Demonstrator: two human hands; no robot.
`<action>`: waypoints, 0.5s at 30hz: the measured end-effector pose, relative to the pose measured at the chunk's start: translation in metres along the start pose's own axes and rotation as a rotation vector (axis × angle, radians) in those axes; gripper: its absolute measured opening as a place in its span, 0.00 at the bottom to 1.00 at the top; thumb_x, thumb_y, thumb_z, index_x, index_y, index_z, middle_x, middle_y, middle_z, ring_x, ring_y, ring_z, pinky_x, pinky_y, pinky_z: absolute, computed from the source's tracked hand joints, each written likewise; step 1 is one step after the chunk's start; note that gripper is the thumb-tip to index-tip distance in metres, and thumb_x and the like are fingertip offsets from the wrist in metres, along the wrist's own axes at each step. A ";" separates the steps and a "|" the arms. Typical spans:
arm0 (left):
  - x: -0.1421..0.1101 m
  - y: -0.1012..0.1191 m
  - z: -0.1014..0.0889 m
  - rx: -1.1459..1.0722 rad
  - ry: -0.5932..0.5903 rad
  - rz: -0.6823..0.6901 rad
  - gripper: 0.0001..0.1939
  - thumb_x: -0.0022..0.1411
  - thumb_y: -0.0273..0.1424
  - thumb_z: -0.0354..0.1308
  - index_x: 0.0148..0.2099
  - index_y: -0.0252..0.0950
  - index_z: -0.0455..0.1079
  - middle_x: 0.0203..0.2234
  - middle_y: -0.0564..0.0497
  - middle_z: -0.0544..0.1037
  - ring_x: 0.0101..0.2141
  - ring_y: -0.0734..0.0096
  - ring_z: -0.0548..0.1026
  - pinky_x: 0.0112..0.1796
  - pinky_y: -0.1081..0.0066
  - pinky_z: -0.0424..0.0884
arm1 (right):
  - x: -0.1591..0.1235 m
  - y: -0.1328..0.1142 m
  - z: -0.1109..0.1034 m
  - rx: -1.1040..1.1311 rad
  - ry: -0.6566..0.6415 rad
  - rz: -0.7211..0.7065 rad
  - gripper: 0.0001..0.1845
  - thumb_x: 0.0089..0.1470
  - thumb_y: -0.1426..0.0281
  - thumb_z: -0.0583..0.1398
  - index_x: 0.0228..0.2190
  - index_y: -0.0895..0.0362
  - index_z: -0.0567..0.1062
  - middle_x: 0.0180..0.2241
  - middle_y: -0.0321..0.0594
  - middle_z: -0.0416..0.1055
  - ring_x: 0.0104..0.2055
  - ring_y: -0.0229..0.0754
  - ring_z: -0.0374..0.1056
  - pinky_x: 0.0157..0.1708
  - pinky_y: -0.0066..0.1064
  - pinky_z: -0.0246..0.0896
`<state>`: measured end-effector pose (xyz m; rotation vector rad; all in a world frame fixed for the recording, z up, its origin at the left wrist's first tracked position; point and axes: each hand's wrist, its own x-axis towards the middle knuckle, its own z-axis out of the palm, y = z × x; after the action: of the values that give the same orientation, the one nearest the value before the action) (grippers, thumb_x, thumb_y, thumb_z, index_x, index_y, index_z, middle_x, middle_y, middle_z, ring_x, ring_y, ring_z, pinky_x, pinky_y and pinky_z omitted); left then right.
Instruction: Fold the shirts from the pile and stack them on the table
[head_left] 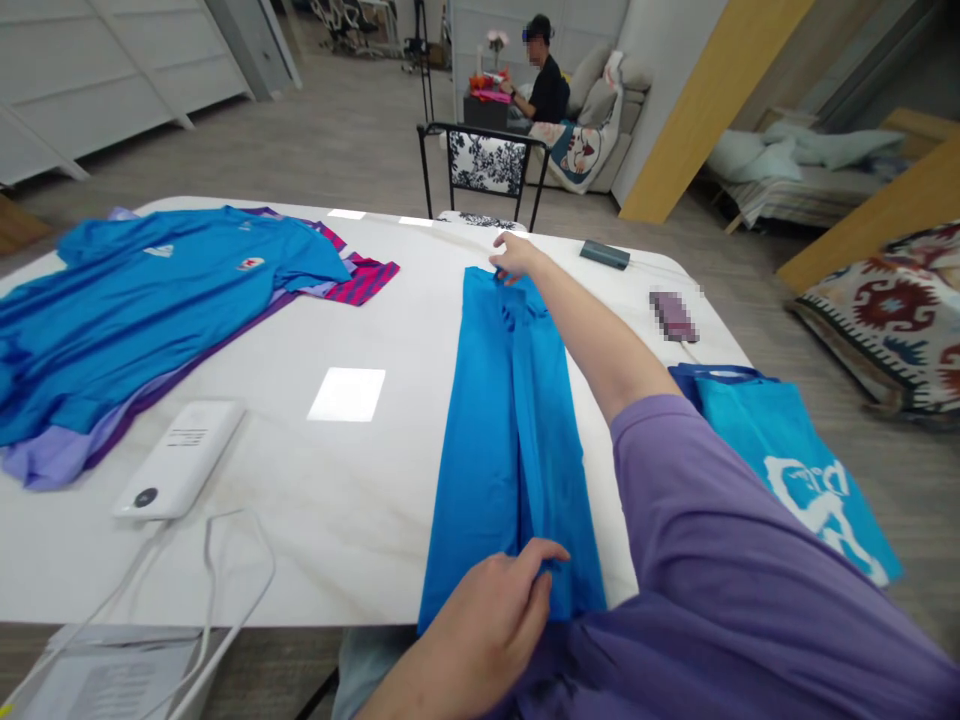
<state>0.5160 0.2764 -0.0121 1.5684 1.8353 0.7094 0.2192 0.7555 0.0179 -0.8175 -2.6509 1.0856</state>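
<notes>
A blue shirt (480,430) lies in a long, narrow folded strip on the white table, running from the near edge toward the far side. One layer lies along its middle with a lengthwise edge. My left hand (510,605) is at the near end, thumb and index finger closed on the fabric. At the far end my right hand (516,260), arm stretched out, pinches the shirt's top edge. Its fingertips are partly hidden by the hand and cloth.
Spread shirts (172,300) in blue, purple and pink lie at the left. A white power bank (180,460) with cables sits nearer. On the right are a dark case (604,255), a blurred phone (673,316) and a folded turquoise shirt (795,460). A chair (487,165) and a seated person (544,85) are beyond.
</notes>
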 end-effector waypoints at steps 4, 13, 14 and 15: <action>-0.021 -0.017 -0.009 -0.065 -0.128 -0.182 0.35 0.79 0.57 0.53 0.82 0.60 0.62 0.37 0.50 0.89 0.38 0.44 0.87 0.37 0.52 0.77 | -0.007 0.002 0.025 0.059 -0.084 0.030 0.31 0.71 0.59 0.71 0.66 0.61 0.71 0.55 0.53 0.80 0.44 0.46 0.80 0.50 0.52 0.85; 0.006 -0.060 -0.024 -0.014 0.280 -0.142 0.14 0.79 0.47 0.60 0.59 0.49 0.77 0.48 0.47 0.86 0.47 0.51 0.84 0.49 0.51 0.80 | -0.140 0.052 -0.007 -0.532 -0.128 -0.116 0.16 0.72 0.62 0.67 0.55 0.57 0.82 0.54 0.50 0.85 0.57 0.56 0.79 0.60 0.42 0.73; 0.016 -0.069 -0.035 -0.042 0.308 -0.161 0.16 0.78 0.48 0.60 0.60 0.49 0.76 0.47 0.48 0.86 0.44 0.54 0.84 0.47 0.53 0.80 | -0.166 0.055 -0.007 -0.540 -0.137 -0.109 0.16 0.73 0.60 0.66 0.55 0.56 0.82 0.54 0.51 0.85 0.56 0.56 0.79 0.58 0.42 0.73; 0.028 -0.080 -0.049 -0.071 0.347 -0.177 0.17 0.78 0.49 0.60 0.61 0.48 0.76 0.45 0.49 0.86 0.42 0.56 0.84 0.46 0.56 0.80 | -0.195 0.058 -0.008 -0.534 -0.142 -0.109 0.17 0.73 0.59 0.65 0.56 0.55 0.81 0.53 0.50 0.85 0.55 0.56 0.80 0.55 0.41 0.73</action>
<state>0.4236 0.2920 -0.0414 1.2780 2.1391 0.9993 0.4095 0.6877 -0.0057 -0.6784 -3.1144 0.4174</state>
